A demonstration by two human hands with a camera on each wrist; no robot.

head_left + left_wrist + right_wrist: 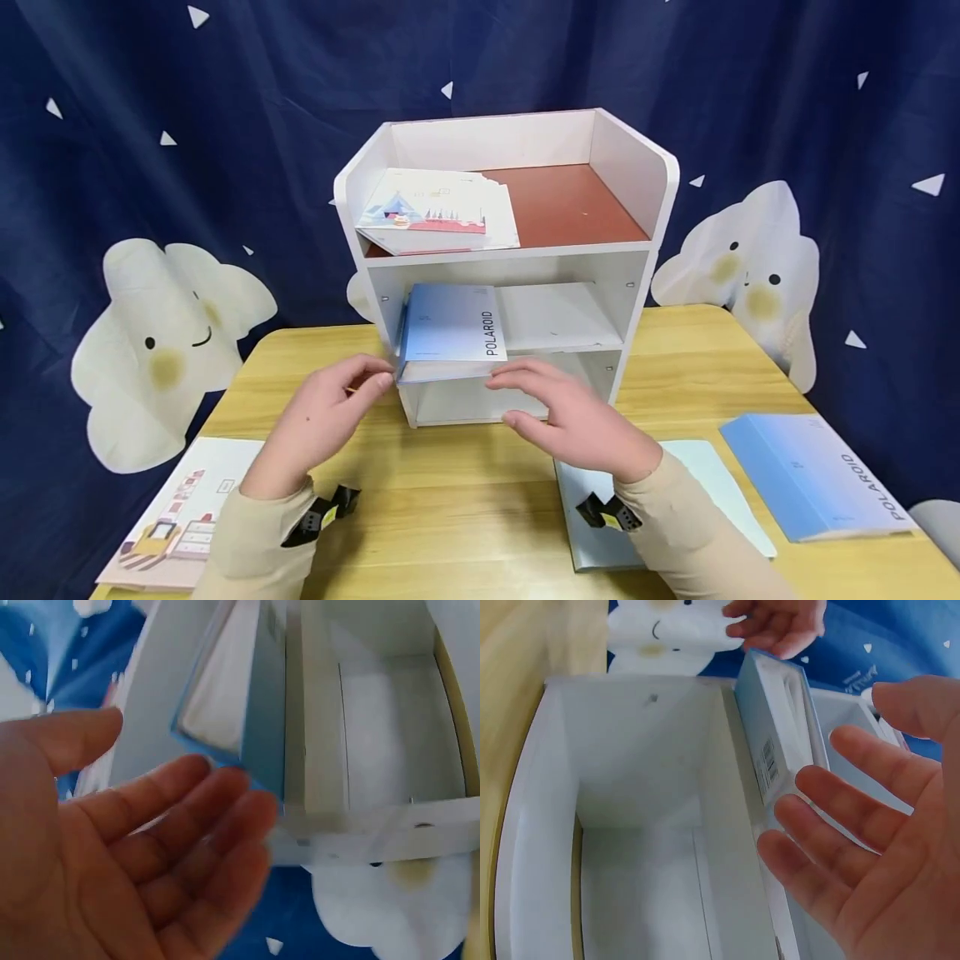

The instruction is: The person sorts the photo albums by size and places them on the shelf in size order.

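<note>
A thick blue-to-white photo album (450,321) lettered POLAROID lies flat on the middle shelf, at its left side. Its front end juts past the shelf edge. My left hand (330,408) is at the album's front left corner, fingers loosely bent, gripping nothing. On the other side, my right hand (566,412) has its fingertips close to the front right corner, thumb apart and lower. The right wrist view shows that palm facing the album (769,761), whose barcode side is visible. In the left wrist view, the fingertips overlap the album's near corner (266,742).
The white shelf unit (663,208) stands at the table's back. Illustrated albums (427,208) lie stacked on its top. On the table are an illustrated album (176,525) at left, a pale blue-green album (708,475) partly under my right arm, and another POLAROID album (817,475) at right.
</note>
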